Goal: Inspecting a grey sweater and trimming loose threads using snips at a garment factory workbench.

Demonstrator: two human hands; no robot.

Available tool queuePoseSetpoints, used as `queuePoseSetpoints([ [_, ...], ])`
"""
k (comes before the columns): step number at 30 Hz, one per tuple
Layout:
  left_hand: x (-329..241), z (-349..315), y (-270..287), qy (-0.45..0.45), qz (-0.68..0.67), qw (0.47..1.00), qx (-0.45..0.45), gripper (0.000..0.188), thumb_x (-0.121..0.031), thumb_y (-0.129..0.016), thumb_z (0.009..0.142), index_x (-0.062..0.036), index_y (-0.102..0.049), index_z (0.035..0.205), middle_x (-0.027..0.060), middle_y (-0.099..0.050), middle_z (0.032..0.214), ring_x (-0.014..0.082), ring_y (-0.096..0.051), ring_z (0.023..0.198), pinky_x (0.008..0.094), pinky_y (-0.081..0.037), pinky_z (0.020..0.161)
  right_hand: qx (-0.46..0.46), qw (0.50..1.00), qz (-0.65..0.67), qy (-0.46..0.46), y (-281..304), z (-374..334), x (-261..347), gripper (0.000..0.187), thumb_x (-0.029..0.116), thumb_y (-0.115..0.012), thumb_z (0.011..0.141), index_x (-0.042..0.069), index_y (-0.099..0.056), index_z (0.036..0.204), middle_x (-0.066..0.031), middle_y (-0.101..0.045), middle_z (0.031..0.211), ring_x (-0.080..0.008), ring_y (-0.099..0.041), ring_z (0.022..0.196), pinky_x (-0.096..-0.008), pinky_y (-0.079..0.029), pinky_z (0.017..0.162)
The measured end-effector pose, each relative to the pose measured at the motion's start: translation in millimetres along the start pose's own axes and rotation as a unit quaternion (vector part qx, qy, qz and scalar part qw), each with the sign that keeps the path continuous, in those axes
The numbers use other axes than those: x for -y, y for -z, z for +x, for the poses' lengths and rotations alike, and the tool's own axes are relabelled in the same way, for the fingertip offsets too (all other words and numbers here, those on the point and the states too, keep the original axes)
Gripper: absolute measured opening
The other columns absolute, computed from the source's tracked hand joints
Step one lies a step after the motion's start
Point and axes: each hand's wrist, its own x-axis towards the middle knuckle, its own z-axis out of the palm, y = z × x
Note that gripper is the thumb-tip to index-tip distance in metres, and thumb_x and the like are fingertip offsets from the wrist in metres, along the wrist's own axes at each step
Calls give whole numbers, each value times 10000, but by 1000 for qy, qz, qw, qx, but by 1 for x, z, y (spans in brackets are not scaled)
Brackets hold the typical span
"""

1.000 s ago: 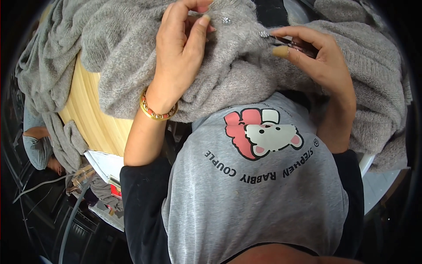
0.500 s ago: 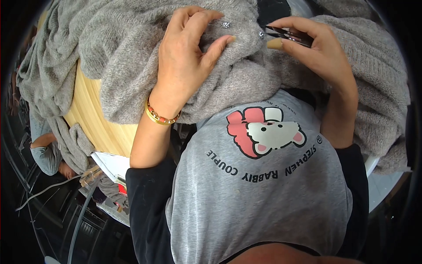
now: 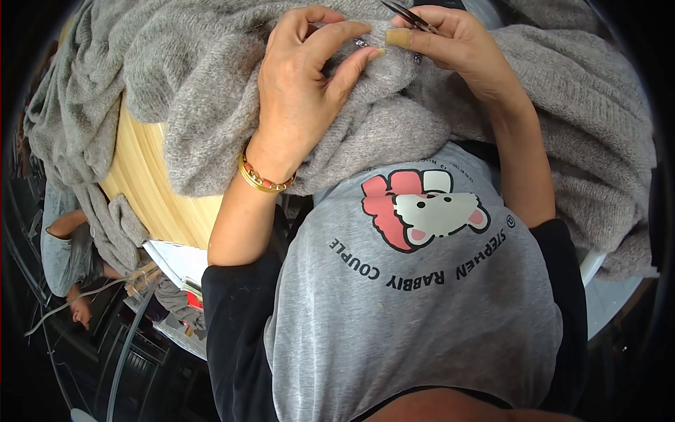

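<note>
A fuzzy grey-brown knit garment (image 3: 211, 77) lies bunched before me at the top of the head view. My left hand (image 3: 299, 81) is closed on its fabric, thumb and forefinger on either side of a sparkly silver button (image 3: 361, 43). A second sparkly button (image 3: 418, 59) sits to the right, below my right thumb. Just right of the left fingertips, my right hand (image 3: 460, 53) is closed around dark metal thread snips (image 3: 415, 19), the pointed tips angled up and left. Yellowish tape covers that thumb, whose tip is near the left fingertips.
Pale wooden tabletop (image 3: 151, 183) shows under the cloth at left. More ribbed grey knit (image 3: 576, 91) is heaped on the right, above a white surface (image 3: 615, 299). Another person's arm (image 3: 70, 225) is at the far left, near a thin bent metal rod (image 3: 133, 344).
My right hand has moved left and up, close to the left fingertips, and the snips now point up-left. The left hand has barely shifted. The other person's arm at far left has moved.
</note>
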Motion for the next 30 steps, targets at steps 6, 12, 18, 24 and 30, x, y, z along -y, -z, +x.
queuePoseSetpoints([
  [6,9,-2,1,22,-61,998,-2,210,-73,-814,819,-49,-758,1020,83,-685,1075,159,-641,948,266,-530,800,-5,1000,11,-20,-10,-8,16,122,115,-696,962,3,-713,1009,47,-649,825,-9,-517,688,-178,-372,599],
  [12,13,-2,5,81,-160,983,36,82,-63,-747,891,-11,-723,950,67,-699,1110,131,-630,995,251,-484,891,-34,999,-1,-7,-10,-14,20,106,113,-693,964,16,-711,1004,51,-645,832,-8,-516,697,-174,-373,603],
  [18,16,-9,4,175,-345,921,52,124,-104,-643,998,-4,-650,1071,36,-675,1121,79,-590,993,226,-461,907,-59,998,2,32,-11,-11,12,161,90,-685,967,6,-665,1103,38,-654,896,-20,-547,738,-177,-412,650],
  [24,8,-7,12,218,-320,915,110,104,-106,-553,1046,-7,-559,1075,17,-608,957,59,-515,785,209,-448,721,-60,993,-30,96,-17,-28,22,319,24,-678,955,-24,-563,1249,-9,-670,1024,-52,-614,823,-195,-485,714],
  [30,16,-12,3,179,-346,918,78,155,-128,-592,1035,-6,-610,1130,11,-652,1100,67,-562,1036,218,-440,930,-37,999,-26,-20,-21,-16,18,218,19,-695,941,-33,-615,1137,1,-678,923,-35,-610,781,-190,-474,672],
])
